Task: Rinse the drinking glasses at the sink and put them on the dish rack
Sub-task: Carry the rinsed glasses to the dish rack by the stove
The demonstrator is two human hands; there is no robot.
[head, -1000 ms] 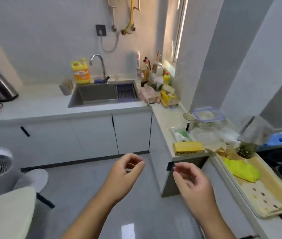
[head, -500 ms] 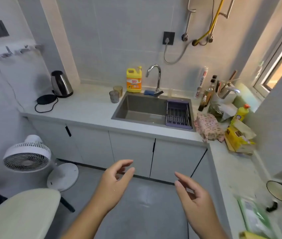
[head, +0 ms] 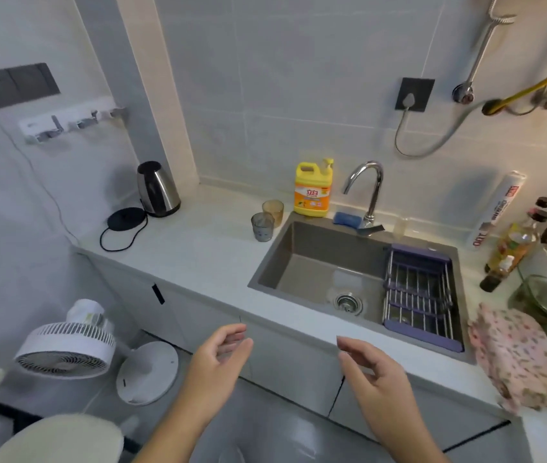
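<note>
The person's left hand [head: 219, 358] and right hand [head: 376, 375] hang in the air in front of the white cabinet doors [head: 292, 365], below the front edge of the pale stone countertop [head: 205, 255]. The palms are turned toward each other. The fingers of both hands are loosely spread and slightly bent, holding nothing and touching nothing. Two drinking glasses stand upright on the countertop just left of the rectangular grey sink [head: 312, 242]. A smoky grey tumbler [head: 262, 227] stands nearer the person and an amber-tinted tumbler [head: 273, 211] just behind it, so close that it is hard to say whether they touch. A third, clear glass [head: 400, 227] stands on the ledge behind the sink, to the right of the curved chrome faucet [head: 367, 188]; it is faint against the pale surface. All three are well apart from the hands. The purple-framed dish rack with steel bars [head: 420, 251] sits in the right part of the sink, and nothing can be made out on it. A yellow detergent jug with an orange label [head: 313, 192] stands at the sink's back left corner, and a blue sponge [head: 347, 218] lies between it and the faucet base. Farther left on the countertop is a stainless steel electric kettle [head: 156, 190], set beside its round black base [head: 126, 218] rather than on it. A pink floral cloth [head: 526, 362] is draped over the counter's right end, and a white floor fan [head: 65, 342] stands on the floor at the left.
</note>
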